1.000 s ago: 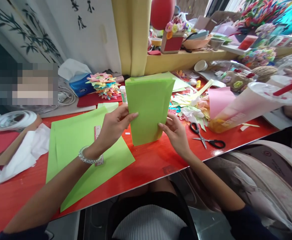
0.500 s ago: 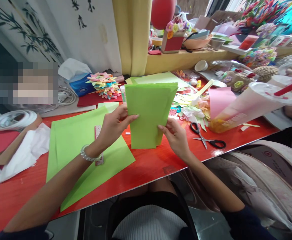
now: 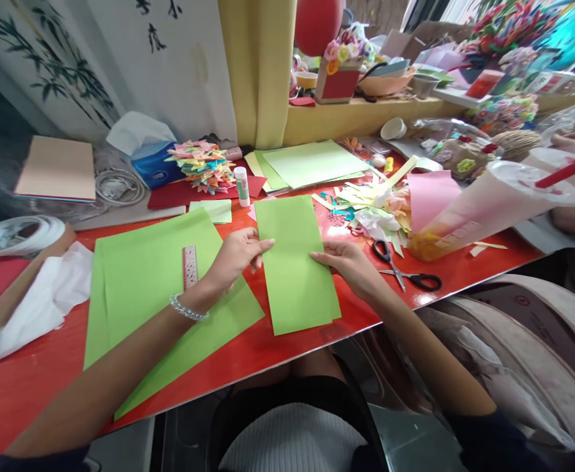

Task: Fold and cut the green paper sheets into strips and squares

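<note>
Both my hands grip a folded sheet of green paper (image 3: 294, 275) by its long sides, close above the red table. My left hand (image 3: 238, 259) pinches the left edge, thumb on top. On the right edge, my right hand (image 3: 343, 261) does the same, its fingers partly under the paper. The layers do not quite line up at the lower right corner. Larger green sheets (image 3: 144, 275) lie under my left forearm, with a small ruler (image 3: 189, 265) on them. Black-handled scissors (image 3: 405, 272) rest partly open to the right of my right hand.
A glue stick (image 3: 241, 187) stands behind the paper. Paper scraps (image 3: 376, 210), a pink sheet (image 3: 435, 203) and a tilted plastic cup (image 3: 494, 210) with a red straw are at the right. Light green sheets (image 3: 311, 164) lie at the back. A tissue pack (image 3: 154, 164) sits at the back left.
The folded green paper has come down from upright to nearly flat over the table, my hands still on its sides. The glue stick behind it now shows in full.
</note>
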The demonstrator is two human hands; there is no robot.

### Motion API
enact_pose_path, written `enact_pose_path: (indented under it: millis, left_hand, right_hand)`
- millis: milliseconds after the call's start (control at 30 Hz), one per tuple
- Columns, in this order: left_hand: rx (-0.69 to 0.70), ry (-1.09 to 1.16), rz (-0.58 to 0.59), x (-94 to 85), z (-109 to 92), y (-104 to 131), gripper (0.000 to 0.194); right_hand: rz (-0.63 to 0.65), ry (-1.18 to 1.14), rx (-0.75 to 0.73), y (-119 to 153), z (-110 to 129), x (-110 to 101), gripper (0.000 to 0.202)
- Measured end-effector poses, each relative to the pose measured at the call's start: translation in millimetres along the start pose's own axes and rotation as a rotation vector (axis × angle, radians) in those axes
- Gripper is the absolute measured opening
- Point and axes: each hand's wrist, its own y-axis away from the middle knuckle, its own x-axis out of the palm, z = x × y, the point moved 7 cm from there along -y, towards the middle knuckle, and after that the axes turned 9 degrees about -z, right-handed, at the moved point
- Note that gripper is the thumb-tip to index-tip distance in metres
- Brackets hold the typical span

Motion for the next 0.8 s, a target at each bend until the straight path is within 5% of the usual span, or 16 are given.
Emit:
enact_pose_path:
  millis: [167, 300, 433, 667, 800]
  left_hand:
    - [0.051, -0.182, 0.051, -7.8, 5, -14, 0.022]
    - [0.245, -0.216, -0.011, -28.5, -13, -22, 0.064]
    - [0.062, -0.186, 0.167, -24.5, 0, -22, 0.046]
    - [0.142, 0.327, -0.24, -44.7, 6, -30, 0.025]
    - [0.281, 0.316, -0.251, -44.3, 1, -27, 0.02]
  right_hand:
    - [0.014, 0.065, 0.078, -1, -12, -5, 0.021]
    - [0.171, 0.186, 0.11, 8, -6, 2, 0.021]
    - [0.257, 0.206, 0.058, 14, 3, 7, 0.022]
    - [0.002, -0.115, -0.138, -5, 8, -39, 0.04]
    - [-0.081, -0.007, -0.267, -6, 6, -48, 0.043]
